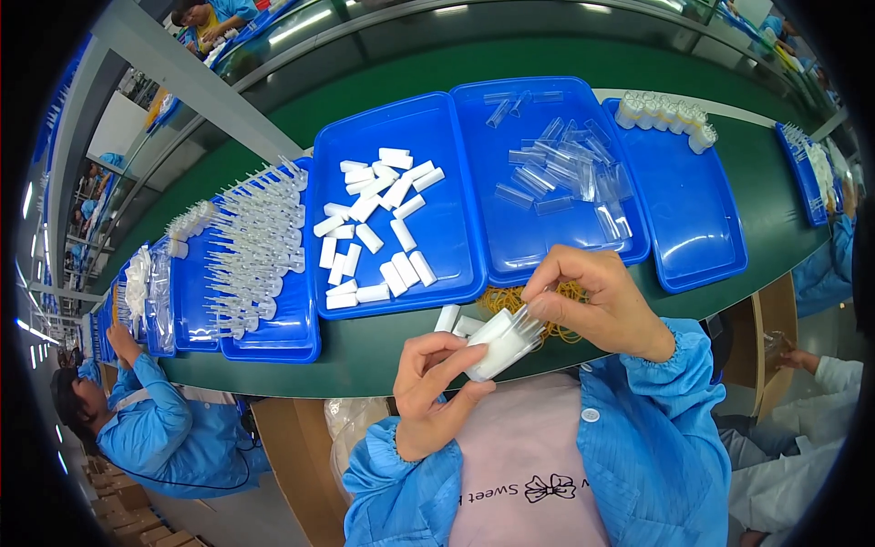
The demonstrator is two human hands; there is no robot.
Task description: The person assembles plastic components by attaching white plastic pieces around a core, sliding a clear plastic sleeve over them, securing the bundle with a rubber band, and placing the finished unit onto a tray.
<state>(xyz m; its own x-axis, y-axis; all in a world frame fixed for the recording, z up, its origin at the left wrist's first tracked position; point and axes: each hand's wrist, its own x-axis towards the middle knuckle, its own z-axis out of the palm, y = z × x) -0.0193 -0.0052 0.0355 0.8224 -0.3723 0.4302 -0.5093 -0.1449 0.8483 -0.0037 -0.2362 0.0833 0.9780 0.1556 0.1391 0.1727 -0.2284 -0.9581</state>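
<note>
My left hand (pixel 428 387) is closed around a white, smooth, block-shaped plastic piece (pixel 494 348) above the near edge of the table. With thumb and fingertips, my right hand (pixel 597 301) pinches a clear plastic piece (pixel 523 326) against the white one's upper right end. How far the two fit together I cannot tell. Loose white blocks (pixel 447 318) lie on the table just behind my left hand. Yellow rubber bands (pixel 503 298) are heaped behind and beneath my right hand.
A blue tray (pixel 447 246) carries scattered white blocks; another tray (pixel 497 251) holds clear plastic pieces. White nozzle-shaped parts (pixel 251 246) fill trays at left. Capped clear containers (pixel 661 113) stand in the right tray (pixel 693 205). A co-worker (pixel 173 419) sits at left, others further off.
</note>
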